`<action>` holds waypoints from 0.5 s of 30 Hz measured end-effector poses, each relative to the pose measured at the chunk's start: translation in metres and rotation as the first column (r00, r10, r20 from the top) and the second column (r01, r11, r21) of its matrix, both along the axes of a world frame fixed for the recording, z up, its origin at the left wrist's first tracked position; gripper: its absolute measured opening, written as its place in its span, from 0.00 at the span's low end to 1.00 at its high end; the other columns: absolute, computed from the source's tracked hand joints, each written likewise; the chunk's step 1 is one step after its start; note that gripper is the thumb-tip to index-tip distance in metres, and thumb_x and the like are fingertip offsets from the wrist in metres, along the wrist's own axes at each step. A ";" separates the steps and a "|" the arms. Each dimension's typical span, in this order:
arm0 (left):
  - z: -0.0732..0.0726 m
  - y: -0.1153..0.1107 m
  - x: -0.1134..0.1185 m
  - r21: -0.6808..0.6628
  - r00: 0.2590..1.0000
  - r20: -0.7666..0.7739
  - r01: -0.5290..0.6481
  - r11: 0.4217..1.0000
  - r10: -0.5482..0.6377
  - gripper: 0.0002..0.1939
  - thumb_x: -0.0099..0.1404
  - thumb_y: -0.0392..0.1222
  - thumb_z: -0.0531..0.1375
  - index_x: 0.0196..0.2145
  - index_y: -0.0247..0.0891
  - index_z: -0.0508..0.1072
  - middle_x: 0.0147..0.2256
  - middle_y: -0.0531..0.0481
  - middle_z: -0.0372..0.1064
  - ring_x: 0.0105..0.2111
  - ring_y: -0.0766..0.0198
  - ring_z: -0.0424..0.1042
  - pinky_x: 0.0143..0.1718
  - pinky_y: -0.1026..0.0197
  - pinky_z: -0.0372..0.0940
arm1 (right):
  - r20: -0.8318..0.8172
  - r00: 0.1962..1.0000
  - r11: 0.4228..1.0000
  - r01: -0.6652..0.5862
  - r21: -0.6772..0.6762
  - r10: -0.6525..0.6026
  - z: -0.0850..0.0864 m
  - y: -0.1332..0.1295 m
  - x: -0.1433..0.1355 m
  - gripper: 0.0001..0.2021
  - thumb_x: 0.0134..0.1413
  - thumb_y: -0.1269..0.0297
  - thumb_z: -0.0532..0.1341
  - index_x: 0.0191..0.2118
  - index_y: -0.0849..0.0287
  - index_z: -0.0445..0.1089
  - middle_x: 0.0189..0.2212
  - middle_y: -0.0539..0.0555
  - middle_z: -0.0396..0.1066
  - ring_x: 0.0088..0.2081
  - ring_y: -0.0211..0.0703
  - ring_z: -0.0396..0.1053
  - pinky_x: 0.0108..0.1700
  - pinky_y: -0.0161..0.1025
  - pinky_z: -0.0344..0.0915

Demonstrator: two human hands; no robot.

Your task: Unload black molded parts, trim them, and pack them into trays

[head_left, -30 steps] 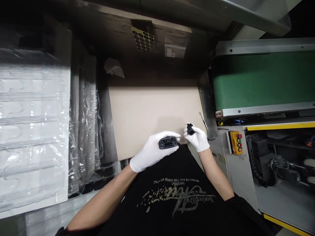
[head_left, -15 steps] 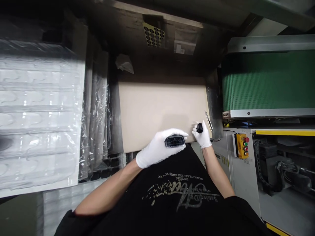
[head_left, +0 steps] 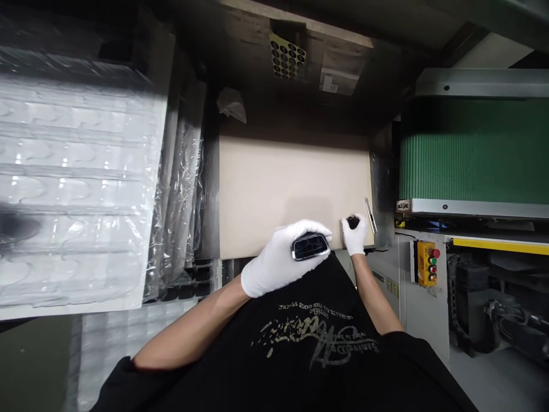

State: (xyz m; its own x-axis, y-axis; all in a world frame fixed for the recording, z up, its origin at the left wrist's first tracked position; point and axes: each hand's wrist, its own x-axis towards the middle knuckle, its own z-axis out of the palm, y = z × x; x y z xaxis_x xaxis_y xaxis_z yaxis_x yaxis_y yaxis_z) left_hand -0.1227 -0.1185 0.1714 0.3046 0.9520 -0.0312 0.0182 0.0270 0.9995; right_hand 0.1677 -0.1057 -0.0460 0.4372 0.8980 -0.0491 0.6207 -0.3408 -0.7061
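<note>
My left hand (head_left: 274, 260), in a white glove, is closed around a black rounded plastic housing (head_left: 309, 246) with a shiny rim. Its hollow inner side faces up toward me. To the right, my gloved right hand (head_left: 355, 236) is closed on a small black part (head_left: 353, 222), whose kind I cannot make out. Both hands are over the near edge of a beige board (head_left: 257, 183). A slim metal tool like tweezers (head_left: 370, 214) lies on the board's right edge, close to my right hand.
Clear plastic-covered trays (head_left: 77, 171) are stacked on the left. A green conveyor belt (head_left: 476, 154) runs on the right, above a yellow button box (head_left: 427, 263). At the back are a sheet of round black stickers (head_left: 287, 57) and a crumpled white wipe (head_left: 232, 105).
The black housing has tilted slightly in my left hand, showing more of its inside. My right hand has turned, and its small black part now faces differently. The whole view has shifted a little.
</note>
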 end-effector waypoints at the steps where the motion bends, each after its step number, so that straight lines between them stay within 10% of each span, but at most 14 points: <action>1: -0.002 0.000 0.000 0.067 0.999 -0.024 -0.027 0.997 0.029 0.10 0.68 0.35 0.68 0.47 0.40 0.77 0.44 0.47 0.82 0.42 0.57 0.82 0.50 0.52 0.77 | 0.032 0.999 1.000 -0.011 0.016 0.010 0.013 -0.001 0.000 0.20 0.52 0.58 0.69 0.49 0.59 0.70 0.55 0.64 0.73 0.59 0.54 0.69 0.70 0.57 0.60; 6: -0.011 0.004 -0.002 0.340 0.988 -0.107 -0.069 0.938 0.112 0.15 0.67 0.30 0.66 0.49 0.43 0.76 0.44 0.48 0.81 0.42 0.56 0.82 0.46 0.51 0.79 | 0.041 0.966 0.951 -0.258 0.170 0.255 0.149 -0.015 -0.032 0.10 0.64 0.61 0.62 0.47 0.56 0.77 0.44 0.58 0.80 0.46 0.50 0.77 0.55 0.52 0.73; 10: -0.011 0.005 -0.008 0.422 0.985 -0.123 -0.055 0.905 0.117 0.16 0.67 0.30 0.65 0.50 0.42 0.75 0.45 0.47 0.81 0.43 0.57 0.82 0.46 0.53 0.79 | 0.148 0.548 0.510 -0.829 0.230 0.823 0.262 -0.023 -0.085 0.13 0.65 0.69 0.61 0.52 0.52 0.76 0.28 0.48 0.75 0.30 0.43 0.70 0.37 0.44 0.68; 12: -0.008 0.005 -0.011 0.453 0.990 -0.108 -0.032 0.891 0.091 0.16 0.67 0.28 0.64 0.51 0.42 0.75 0.45 0.48 0.81 0.43 0.59 0.81 0.47 0.55 0.79 | 0.280 0.400 0.370 -0.916 0.155 0.872 0.287 -0.019 -0.104 0.12 0.65 0.71 0.59 0.50 0.54 0.75 0.24 0.47 0.69 0.26 0.42 0.64 0.32 0.43 0.61; 15: -0.003 0.005 -0.015 0.446 0.994 -0.100 0.008 0.895 0.042 0.16 0.67 0.28 0.64 0.51 0.40 0.75 0.45 0.48 0.81 0.43 0.60 0.81 0.46 0.56 0.78 | 0.343 0.319 0.324 -0.945 0.046 0.884 0.290 -0.008 -0.116 0.12 0.62 0.74 0.58 0.46 0.54 0.74 0.21 0.46 0.63 0.24 0.41 0.57 0.30 0.43 0.53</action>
